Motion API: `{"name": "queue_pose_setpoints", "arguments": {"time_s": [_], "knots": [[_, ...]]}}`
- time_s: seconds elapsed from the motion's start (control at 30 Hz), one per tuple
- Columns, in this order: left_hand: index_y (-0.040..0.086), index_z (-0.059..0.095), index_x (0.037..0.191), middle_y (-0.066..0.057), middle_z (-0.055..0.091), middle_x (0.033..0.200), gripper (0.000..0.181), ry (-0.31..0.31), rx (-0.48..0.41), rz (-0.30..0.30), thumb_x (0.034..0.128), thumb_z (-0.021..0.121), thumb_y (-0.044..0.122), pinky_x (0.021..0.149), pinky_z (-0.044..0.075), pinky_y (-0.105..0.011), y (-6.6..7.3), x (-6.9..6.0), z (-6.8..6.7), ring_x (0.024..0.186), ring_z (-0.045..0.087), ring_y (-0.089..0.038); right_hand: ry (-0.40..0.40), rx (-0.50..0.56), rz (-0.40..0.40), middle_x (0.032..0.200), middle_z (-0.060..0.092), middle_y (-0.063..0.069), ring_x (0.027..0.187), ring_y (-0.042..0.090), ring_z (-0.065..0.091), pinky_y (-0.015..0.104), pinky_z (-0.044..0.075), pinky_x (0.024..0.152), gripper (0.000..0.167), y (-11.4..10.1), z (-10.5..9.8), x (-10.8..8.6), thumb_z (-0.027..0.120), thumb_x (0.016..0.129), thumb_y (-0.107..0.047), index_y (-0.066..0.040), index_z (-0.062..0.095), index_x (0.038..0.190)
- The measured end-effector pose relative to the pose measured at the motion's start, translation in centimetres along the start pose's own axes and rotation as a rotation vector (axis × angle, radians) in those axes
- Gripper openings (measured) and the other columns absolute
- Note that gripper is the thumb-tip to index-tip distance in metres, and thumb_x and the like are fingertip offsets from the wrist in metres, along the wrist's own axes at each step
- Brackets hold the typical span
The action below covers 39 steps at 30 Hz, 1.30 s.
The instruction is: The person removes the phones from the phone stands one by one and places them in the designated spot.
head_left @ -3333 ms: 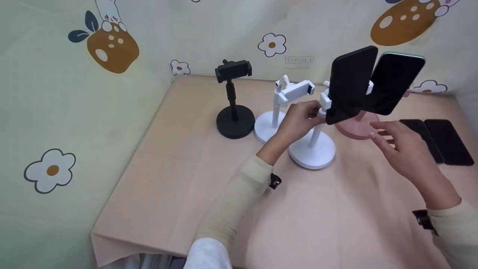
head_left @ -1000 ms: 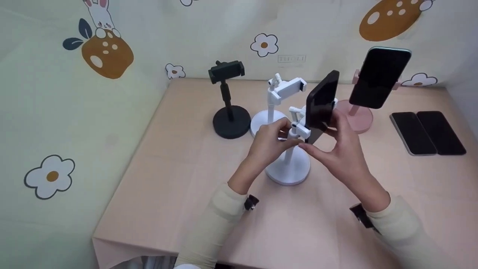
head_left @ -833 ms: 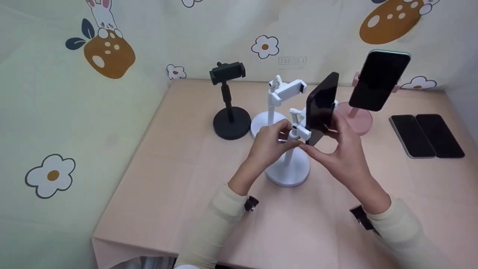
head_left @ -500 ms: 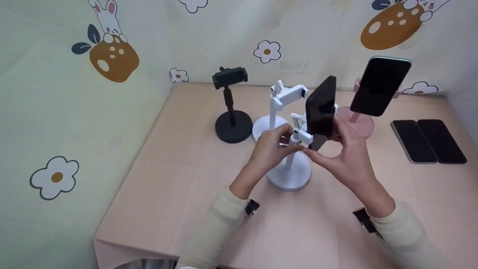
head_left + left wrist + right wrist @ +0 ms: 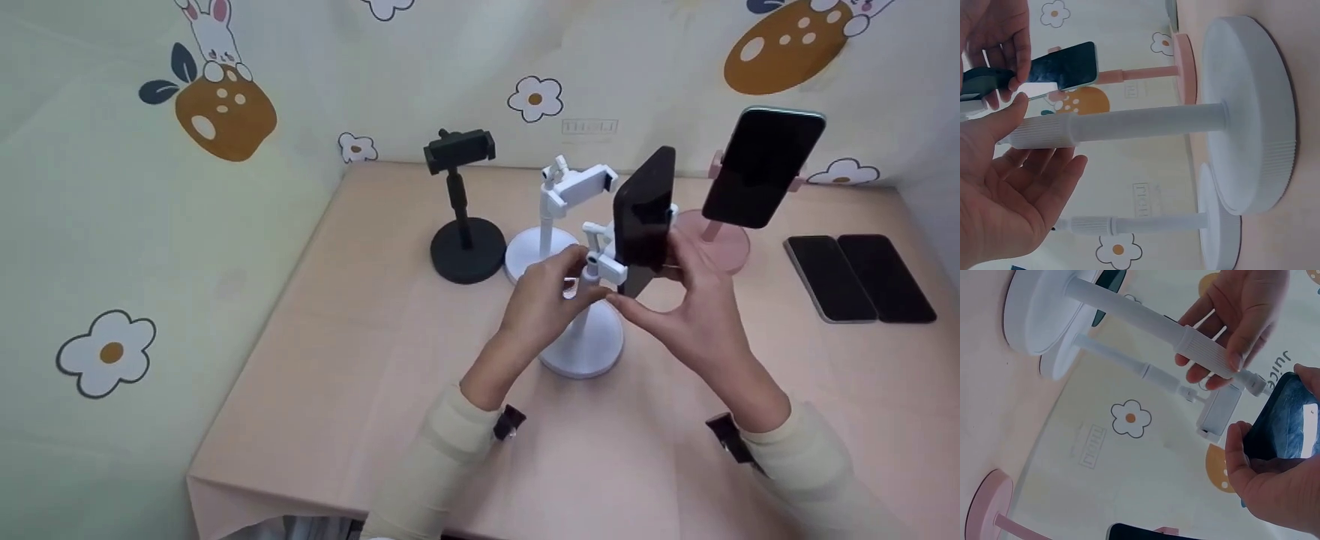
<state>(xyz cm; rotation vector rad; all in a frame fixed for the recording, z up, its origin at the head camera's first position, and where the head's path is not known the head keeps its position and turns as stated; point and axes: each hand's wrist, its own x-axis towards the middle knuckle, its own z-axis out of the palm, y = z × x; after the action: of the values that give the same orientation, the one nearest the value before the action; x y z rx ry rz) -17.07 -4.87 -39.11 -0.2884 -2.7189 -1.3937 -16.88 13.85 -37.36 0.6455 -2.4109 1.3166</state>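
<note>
A white phone stand [image 5: 592,349] stands upright near the middle of the table, with a dark phone [image 5: 643,214] in its clamp, turned nearly edge-on to the head view. My left hand [image 5: 536,304] grips the stand's post just under the clamp. In the left wrist view, its thumb and fingers lie around the ribbed collar [image 5: 1044,131]. My right hand [image 5: 701,319] holds the phone by its lower part; the right wrist view shows fingers and thumb at opposite edges of the dark phone [image 5: 1283,424]. The two thumbs meet in front of the post.
Behind stands a second white stand [image 5: 581,189] with nothing in its clamp. A black stand [image 5: 466,251] is to its left. A pink stand [image 5: 735,244] at right bears another phone [image 5: 765,166]. Two phones, one a dark phone [image 5: 889,277], lie flat on the table's right side.
Since the earliest frame, the white stand with its phone has come left and nearer, and the phone has turned. My right hand has taken hold of the phone. Over the last second little has moved.
</note>
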Motion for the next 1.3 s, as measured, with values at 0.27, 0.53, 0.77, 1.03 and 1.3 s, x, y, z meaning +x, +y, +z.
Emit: {"name": "queue_pose_setpoints", "arguments": {"time_s": [0.27,0.53,0.77,1.03,1.3], "knots": [[0.008,0.043,0.137,-0.007,0.051,0.136,0.041,0.308,-0.018,0.214,0.1013,0.058,0.022,0.107,0.048,-0.023,2.1,-3.3,-0.8,0.125,0.055,-0.016,-0.007,0.009,0.016,0.127,0.066,0.004,0.108,0.011,0.063,0.004,0.046,0.092,0.081,-0.2,0.1,-0.1,0.089,0.072,-0.01,-0.012,0.05,0.144],[0.004,0.044,0.137,-0.01,0.049,0.133,0.049,0.362,-0.047,0.447,0.0959,0.063,0.021,0.103,0.05,-0.022,3.7,-4.2,-0.4,0.116,0.057,-0.016,0.011,0.012,0.015,0.125,0.066,0.005,0.107,0.014,0.065,0.004,0.047,0.092,0.078,0.0,0.1,-0.1,0.089,0.073,-0.012,-0.009,0.052,0.142],[0.001,0.05,0.136,-0.01,0.054,0.128,0.057,0.387,-0.056,0.454,0.0917,0.073,0.029,0.095,0.053,-0.015,4.1,-3.7,0.6,0.116,0.059,-0.015,0.027,0.005,0.015,0.122,0.066,0.01,0.105,0.022,0.067,0.002,0.045,0.093,0.076,0.0,0.2,-0.2,0.089,0.071,-0.009,-0.005,0.054,0.139],[0.001,0.059,0.123,-0.008,0.063,0.112,0.049,0.412,-0.01,0.359,0.089,0.075,0.032,0.089,0.052,-0.009,4.4,-3.3,0.5,0.102,0.067,-0.012,0.026,0.002,0.002,0.122,0.066,0.01,0.104,0.015,0.065,0.003,0.046,0.092,0.072,0.1,0.3,-0.1,0.085,0.073,-0.004,-0.002,0.054,0.138],[0.004,0.061,0.111,-0.006,0.065,0.101,0.042,0.427,0.079,0.327,0.0879,0.076,0.035,0.073,0.052,-0.005,4.9,-3.0,0.2,0.089,0.069,-0.009,0.001,0.002,0.006,0.126,0.065,0.011,0.11,0.018,0.064,0.002,0.044,0.093,0.072,0.1,0.1,-0.1,0.084,0.074,-0.004,-0.002,0.051,0.139]]}}
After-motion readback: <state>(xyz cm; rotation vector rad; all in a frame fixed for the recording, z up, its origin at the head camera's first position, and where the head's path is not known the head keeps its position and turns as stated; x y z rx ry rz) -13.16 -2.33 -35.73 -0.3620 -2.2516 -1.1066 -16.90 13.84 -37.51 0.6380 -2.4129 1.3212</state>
